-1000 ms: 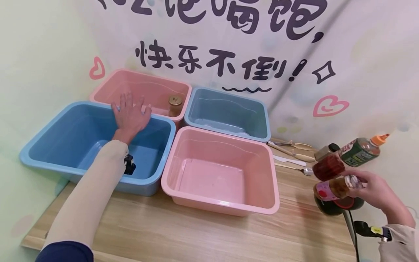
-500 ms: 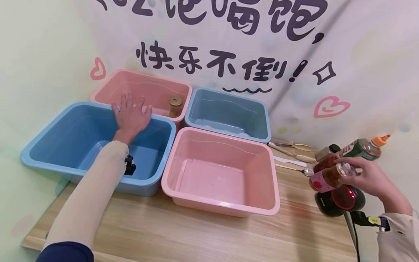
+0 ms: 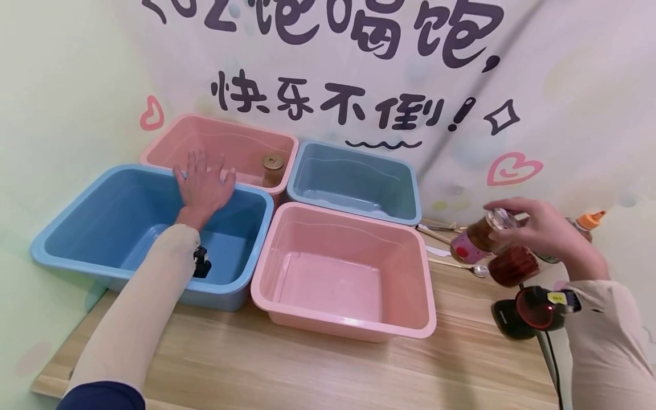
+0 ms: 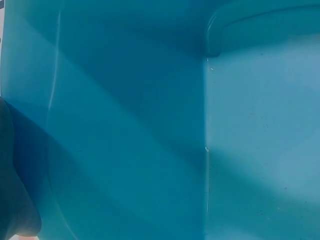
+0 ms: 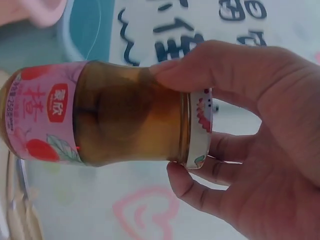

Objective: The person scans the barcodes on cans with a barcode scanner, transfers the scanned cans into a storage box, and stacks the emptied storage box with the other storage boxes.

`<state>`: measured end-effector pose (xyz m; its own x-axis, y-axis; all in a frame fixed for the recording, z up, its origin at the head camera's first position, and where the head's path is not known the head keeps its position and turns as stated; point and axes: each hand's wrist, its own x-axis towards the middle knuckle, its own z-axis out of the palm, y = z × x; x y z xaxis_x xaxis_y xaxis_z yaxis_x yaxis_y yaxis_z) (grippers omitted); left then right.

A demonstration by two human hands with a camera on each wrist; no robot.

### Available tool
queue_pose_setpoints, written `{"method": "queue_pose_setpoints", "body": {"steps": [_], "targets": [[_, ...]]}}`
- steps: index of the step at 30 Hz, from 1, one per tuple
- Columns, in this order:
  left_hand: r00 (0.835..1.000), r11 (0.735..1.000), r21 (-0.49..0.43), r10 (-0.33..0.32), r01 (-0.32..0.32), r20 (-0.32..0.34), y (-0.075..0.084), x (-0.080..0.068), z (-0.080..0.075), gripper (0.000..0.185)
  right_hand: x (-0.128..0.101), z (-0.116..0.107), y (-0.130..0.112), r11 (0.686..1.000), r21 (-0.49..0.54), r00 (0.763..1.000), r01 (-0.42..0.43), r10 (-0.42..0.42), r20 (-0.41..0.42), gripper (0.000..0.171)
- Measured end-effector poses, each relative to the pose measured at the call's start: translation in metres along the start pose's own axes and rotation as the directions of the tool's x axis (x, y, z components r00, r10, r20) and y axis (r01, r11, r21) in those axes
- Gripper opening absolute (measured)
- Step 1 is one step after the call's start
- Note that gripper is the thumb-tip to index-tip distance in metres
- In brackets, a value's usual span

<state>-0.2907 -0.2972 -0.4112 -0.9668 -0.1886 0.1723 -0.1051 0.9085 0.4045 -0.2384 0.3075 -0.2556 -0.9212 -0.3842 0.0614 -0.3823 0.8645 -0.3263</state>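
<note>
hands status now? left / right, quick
Left hand: open, fingers spread flat on the blue tub rim.
Right hand: grips a pink-labelled jar by its lid end.

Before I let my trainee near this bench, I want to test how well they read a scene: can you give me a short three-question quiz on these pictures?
1. True or false: the right hand holds a jar by its lid end, up off the table.
2. Which tub holds the small gold-lidded jar? A) the far pink tub B) the near pink tub C) the far blue tub
3. Fill in: the left hand lies spread, fingers straight, on the far rim of the near ____ tub.

Key: 1 true. 2 A. 3 blue.
</note>
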Motion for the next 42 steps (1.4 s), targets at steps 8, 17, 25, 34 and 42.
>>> {"method": "queue_pose_setpoints", "body": {"steps": [8,17,25,34,42], "targets": [[1.000,1.000,-0.005,-0.016,0.016,0.011,-0.004,0.000,0.001,0.070,0.061,0.002,-0.052,0.999,0.032,0.998,0.031,-0.032,0.048,0.050],[0.999,1.000,0.004,-0.026,0.026,0.028,-0.004,0.001,0.002,0.070,0.123,0.021,-0.104,0.993,0.087,0.993,0.082,-0.089,0.077,0.048],[1.000,1.000,-0.012,-0.024,0.025,0.018,-0.004,0.000,0.002,0.070,0.172,0.037,-0.149,0.979,0.137,0.982,0.149,-0.163,0.092,0.049],[1.000,1.000,0.002,-0.026,0.026,0.008,-0.005,0.001,0.004,0.070,0.216,0.057,-0.197,0.958,0.203,0.974,0.201,-0.218,0.067,0.048],[1.000,1.000,0.008,-0.027,0.027,-0.007,-0.005,0.001,0.002,0.069,0.243,0.075,-0.233,0.949,0.224,0.969,0.223,-0.240,0.055,0.048]]}}
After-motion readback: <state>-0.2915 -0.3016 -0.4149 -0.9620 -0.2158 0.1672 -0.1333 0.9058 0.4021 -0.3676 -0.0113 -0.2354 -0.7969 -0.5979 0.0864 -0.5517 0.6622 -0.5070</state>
